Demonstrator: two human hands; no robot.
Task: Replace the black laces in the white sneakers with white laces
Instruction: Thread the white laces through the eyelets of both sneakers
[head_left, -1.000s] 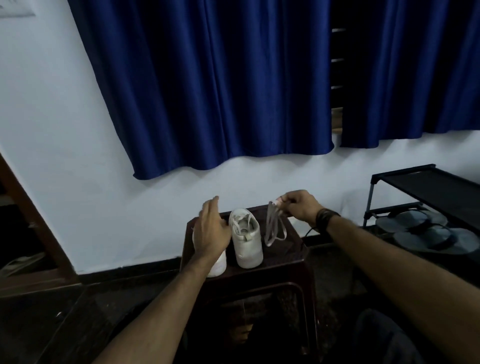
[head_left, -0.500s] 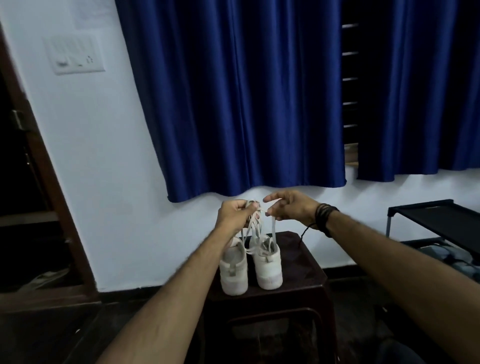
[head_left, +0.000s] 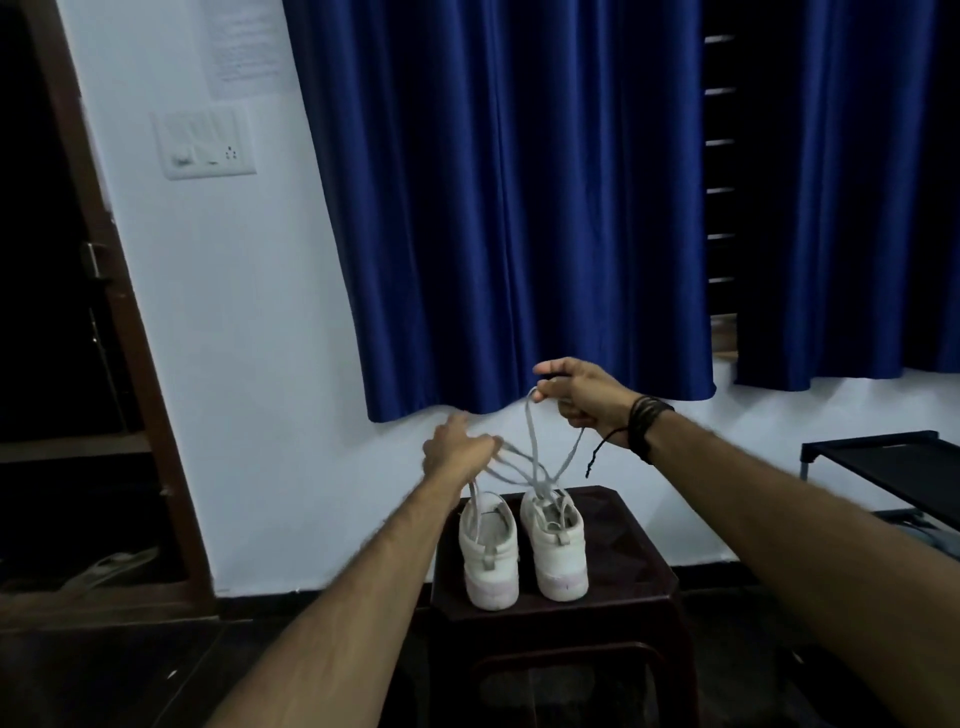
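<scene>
I note the right hand raised above the stool, its thumb and fingers pinched on a loop of white lace at the top; the remaining fingers curl round the strand that falls from the palm. The left hand sits lower and to the left, fingers curled round the other strands of the same lace, though blur keeps me from telling exactly how they lie. From both hands the lace runs down and crosses just above the right sneaker, entering its opening; one strand drops from the left hand toward the left sneaker. Both white sneakers stand upright, side by side and close together, heels toward the camera, on the dark stool. I record dark bands on the right wrist, with a thin cord hanging from them. Behind the hands hangs a blue curtain against a white wall, with a switch plate to the left and a door frame at the far left. A black rack stands at the right edge.
</scene>
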